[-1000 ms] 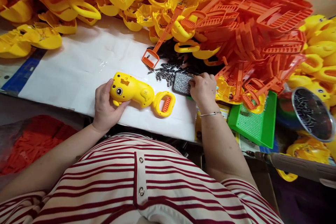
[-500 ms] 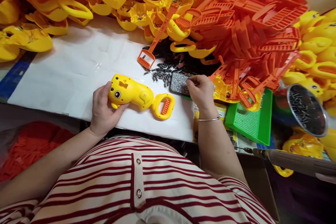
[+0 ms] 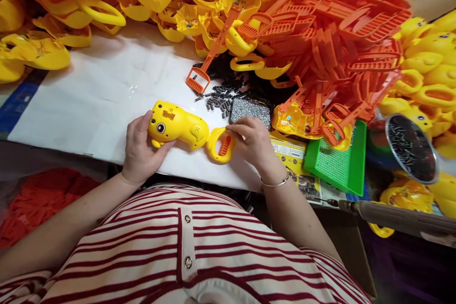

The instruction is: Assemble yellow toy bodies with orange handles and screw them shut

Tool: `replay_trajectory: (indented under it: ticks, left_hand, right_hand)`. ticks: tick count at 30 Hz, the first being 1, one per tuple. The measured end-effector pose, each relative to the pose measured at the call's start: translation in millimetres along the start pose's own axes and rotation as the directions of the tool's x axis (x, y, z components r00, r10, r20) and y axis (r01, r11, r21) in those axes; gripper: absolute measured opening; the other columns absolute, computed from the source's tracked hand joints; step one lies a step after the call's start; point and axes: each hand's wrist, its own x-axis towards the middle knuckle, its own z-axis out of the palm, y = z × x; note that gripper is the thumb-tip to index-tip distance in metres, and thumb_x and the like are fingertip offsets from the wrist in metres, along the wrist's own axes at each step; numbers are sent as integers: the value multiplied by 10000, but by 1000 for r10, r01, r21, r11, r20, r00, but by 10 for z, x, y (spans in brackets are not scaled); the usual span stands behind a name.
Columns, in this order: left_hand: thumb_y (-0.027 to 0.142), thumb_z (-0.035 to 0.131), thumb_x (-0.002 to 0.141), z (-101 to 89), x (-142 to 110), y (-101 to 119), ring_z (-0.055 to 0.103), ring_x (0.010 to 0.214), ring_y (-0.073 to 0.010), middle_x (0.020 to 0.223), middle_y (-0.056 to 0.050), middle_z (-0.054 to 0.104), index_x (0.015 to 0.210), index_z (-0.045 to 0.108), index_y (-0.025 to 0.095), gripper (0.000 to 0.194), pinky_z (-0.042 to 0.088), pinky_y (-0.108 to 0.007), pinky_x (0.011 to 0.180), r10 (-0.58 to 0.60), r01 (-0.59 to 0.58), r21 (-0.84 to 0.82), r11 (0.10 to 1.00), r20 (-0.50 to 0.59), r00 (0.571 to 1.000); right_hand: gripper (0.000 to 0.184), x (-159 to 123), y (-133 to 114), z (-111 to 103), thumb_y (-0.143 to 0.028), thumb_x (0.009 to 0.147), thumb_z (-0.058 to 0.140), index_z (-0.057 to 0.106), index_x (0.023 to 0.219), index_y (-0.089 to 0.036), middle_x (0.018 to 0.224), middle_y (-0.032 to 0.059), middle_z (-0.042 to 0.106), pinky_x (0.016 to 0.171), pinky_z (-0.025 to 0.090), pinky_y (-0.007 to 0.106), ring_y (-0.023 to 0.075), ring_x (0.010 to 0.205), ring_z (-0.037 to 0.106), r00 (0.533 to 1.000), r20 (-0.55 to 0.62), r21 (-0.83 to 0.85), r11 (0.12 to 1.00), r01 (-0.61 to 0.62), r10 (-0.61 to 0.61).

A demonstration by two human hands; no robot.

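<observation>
We are wearing a cream shirt (image 3: 142, 242) striped in dark red, and we are seeing plain yellow on the toy (image 3: 183, 126) — black and white on its eye (image 3: 161, 128). We are finding orange slats inside the yellow ring (image 3: 213, 145), green on the tray (image 3: 360, 156), white on the sheet (image 3: 89, 104) — and speckled silvery grey across the small bits (image 3: 251, 111)

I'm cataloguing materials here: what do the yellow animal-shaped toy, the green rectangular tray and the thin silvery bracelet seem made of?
Yellow toy: probably hard, smooth moulded plastic, given its highlights and small round holes.
Green tray: likely plastic, semi-glossy, with evenly coloured thin walls.
Bracelet: shiny metal by its glint, kind unclear.
</observation>
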Motion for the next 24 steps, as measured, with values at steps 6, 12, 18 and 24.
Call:
replay_trajectory:
  ticks: [6, 12, 18, 24]
  left_hand:
    - [344, 767, 755, 6, -3, -15, 552, 1187, -282, 1257, -154, 527, 1485, 329, 225, 859, 509, -425, 1005, 41, -41, 11, 999, -18, 999]
    - [395, 767, 742, 10, 1, -24, 557, 1175, -283, 1244, -156, 540, 1448, 379, 207, 826, 515, -427, 994, -32, 32, -11, 999, -10, 999]
    - [404, 754, 748, 1, 12, -15, 556, 1173, -286, 1242, -158, 547, 1442, 380, 202, 814, 515, -433, 992, -38, 38, 9, 999, 9, 999]
    - [380, 759, 746, 18, 14, -31, 548, 1185, -290, 1250, -156, 533, 1460, 352, 207, 840, 505, -431, 1007, 7, -7, 16, 1000, -7, 1000]
  right_hand:
    - [295, -46, 97, -46, -321, 947, 448, 698, 1088, -253, 1035, 120, 663, 864, 455, 479, 272, 944, 560, 981, -162, -318, 947, 50, -106]
    - [270, 199, 692, -92, -232, 874, 463, 675, 710, -198, 795, 124, 590, 762, 446, 472, 271, 818, 509, 988, -150, -473, 876, -92, 23]
    - [196, 189, 693, -99, -220, 855, 482, 638, 737, -233, 818, 109, 618, 794, 451, 471, 269, 833, 524, 970, -240, -430, 891, -146, 43]
    - [100, 207, 548, -137, -211, 793, 553, 635, 737, -219, 751, 40, 636, 754, 483, 413, 205, 735, 573, 887, -318, -43, 929, -366, 335]
